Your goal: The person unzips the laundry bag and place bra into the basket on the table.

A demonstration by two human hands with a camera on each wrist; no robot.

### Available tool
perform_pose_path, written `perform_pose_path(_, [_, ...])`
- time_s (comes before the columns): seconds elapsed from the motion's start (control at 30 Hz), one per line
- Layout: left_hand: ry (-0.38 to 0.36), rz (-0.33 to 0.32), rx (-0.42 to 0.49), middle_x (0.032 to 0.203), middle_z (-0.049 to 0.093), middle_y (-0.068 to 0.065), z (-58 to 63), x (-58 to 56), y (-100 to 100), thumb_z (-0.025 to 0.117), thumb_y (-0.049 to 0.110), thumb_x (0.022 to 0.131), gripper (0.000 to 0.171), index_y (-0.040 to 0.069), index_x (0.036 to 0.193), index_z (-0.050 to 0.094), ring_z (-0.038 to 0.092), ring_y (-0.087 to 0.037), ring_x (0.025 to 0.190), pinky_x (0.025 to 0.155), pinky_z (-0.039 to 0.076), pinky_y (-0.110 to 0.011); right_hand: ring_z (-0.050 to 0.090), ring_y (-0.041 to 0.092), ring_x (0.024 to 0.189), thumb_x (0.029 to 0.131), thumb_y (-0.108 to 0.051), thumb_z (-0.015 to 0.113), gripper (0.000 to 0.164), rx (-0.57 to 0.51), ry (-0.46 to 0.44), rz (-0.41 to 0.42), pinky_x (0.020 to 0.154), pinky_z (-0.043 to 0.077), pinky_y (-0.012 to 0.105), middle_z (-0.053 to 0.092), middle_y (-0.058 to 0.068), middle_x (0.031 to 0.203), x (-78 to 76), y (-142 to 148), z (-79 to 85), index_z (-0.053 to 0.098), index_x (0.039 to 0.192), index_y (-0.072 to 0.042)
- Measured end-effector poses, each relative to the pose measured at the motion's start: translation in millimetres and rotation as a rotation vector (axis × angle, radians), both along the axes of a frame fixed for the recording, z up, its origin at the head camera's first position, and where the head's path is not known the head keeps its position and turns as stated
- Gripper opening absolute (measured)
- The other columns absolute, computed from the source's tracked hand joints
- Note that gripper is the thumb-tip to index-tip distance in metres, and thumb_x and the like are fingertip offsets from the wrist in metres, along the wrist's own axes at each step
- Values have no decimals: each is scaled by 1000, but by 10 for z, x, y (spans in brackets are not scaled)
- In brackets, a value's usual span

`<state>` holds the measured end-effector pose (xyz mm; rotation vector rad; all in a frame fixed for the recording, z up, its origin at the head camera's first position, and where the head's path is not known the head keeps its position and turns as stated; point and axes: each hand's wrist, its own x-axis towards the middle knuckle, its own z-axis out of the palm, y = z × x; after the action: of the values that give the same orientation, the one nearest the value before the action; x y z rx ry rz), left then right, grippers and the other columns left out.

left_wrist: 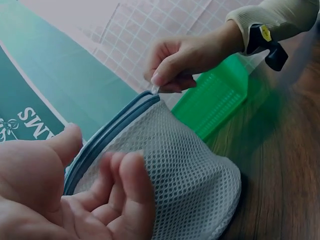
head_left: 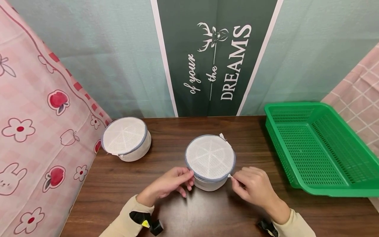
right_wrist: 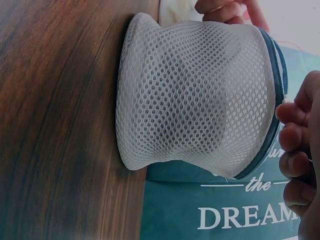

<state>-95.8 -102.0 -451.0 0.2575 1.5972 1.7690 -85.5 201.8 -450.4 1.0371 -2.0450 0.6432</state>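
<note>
A round white mesh pouch (head_left: 210, 159) with a grey-blue zipper rim stands on the dark wooden table (head_left: 177, 131), just in front of me. My left hand (head_left: 189, 179) holds its left side, thumb on the rim and fingers against the mesh (left_wrist: 180, 170). My right hand (head_left: 233, 178) pinches the small white zipper pull (head_left: 229, 176) at the pouch's right front edge; the left wrist view shows the pull (left_wrist: 155, 89) between thumb and forefinger. In the right wrist view the pouch (right_wrist: 195, 100) fills the middle, with right-hand fingers (right_wrist: 292, 135) at its rim.
A second mesh pouch (head_left: 125, 138) of the same kind sits at the table's back left, by a pink patterned cloth (head_left: 38, 131). A green perforated plastic basket (head_left: 319, 148) lies at the right. A green banner (head_left: 216, 56) hangs behind the table.
</note>
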Motion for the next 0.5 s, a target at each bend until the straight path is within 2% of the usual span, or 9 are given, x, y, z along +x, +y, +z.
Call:
perform_pose_path(0.17, [-29, -39, 10, 85, 64, -2, 2, 28, 69, 49, 26, 109, 35, -6, 100, 60, 63, -12, 75, 56, 56, -23, 29, 2, 51, 97, -22, 49, 36, 7, -10, 26, 49, 22, 16, 32, -13, 58, 20, -25, -9, 44, 61, -20])
perform_pose_path(0.37, [-19, -21, 35, 85, 64, -2, 14, 26, 91, 50, 22, 108, 36, -12, 102, 59, 64, -12, 75, 57, 56, -22, 30, 3, 51, 98, -22, 49, 36, 8, -11, 38, 48, 24, 17, 33, -12, 59, 24, -47, -36, 45, 62, -19])
perform_pose_path(0.5, [-9, 8, 56, 85, 62, -3, 18, 16, 84, 52, 17, 107, 31, -13, 103, 57, 64, -13, 76, 57, 56, -23, 30, 3, 51, 98, -21, 49, 36, 7, -14, 50, 49, 23, 17, 33, -12, 59, 31, -64, -59, 45, 62, -20])
